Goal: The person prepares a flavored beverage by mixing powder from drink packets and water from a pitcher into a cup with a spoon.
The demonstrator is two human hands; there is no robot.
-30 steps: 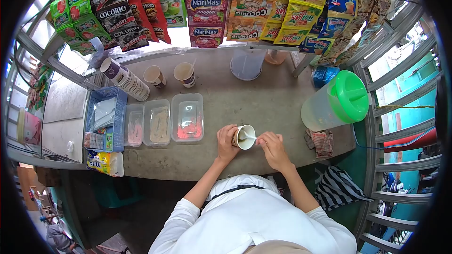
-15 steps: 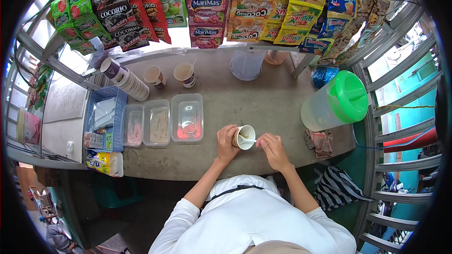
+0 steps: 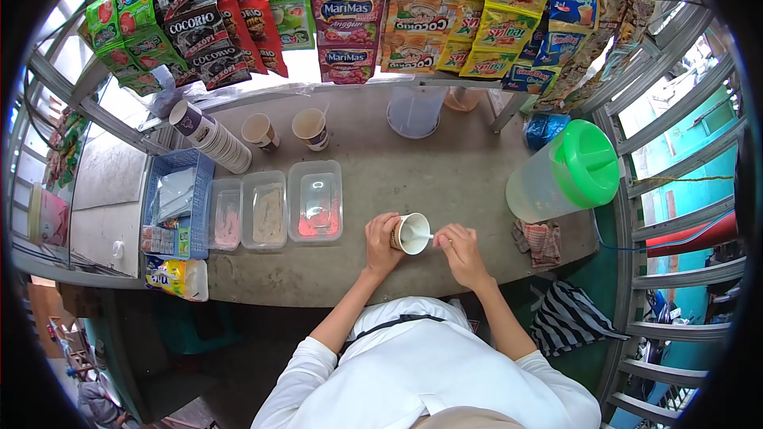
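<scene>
A paper cup (image 3: pixel 411 223) stands near the front of the counter, its mouth tipped toward me. My left hand (image 3: pixel 382 243) is wrapped round the cup's left side. Between the pinched fingers of my right hand (image 3: pixel 461 252) is the handle of a white plastic spoon (image 3: pixel 427 236). The spoon's bowl is inside the cup, and the contents there are too small to make out clearly. To the left lie three clear plastic tubs, the nearest one (image 3: pixel 337 200) with pink stuff in the bottom.
A stack of paper cups (image 3: pixel 222 145) leans beside a blue basket (image 3: pixel 204 168). Two more cups, one (image 3: pixel 310 129) and another (image 3: pixel 261 132), stand behind the tubs. A green-lidded jug (image 3: pixel 531 187) and a folded cloth (image 3: pixel 544 244) are at the right. Sachet strips (image 3: pixel 346 20) hang overhead.
The spoon has shifted slightly inside the cup, its bowl now lower and less visible. Both hands stay in nearly the same place.
</scene>
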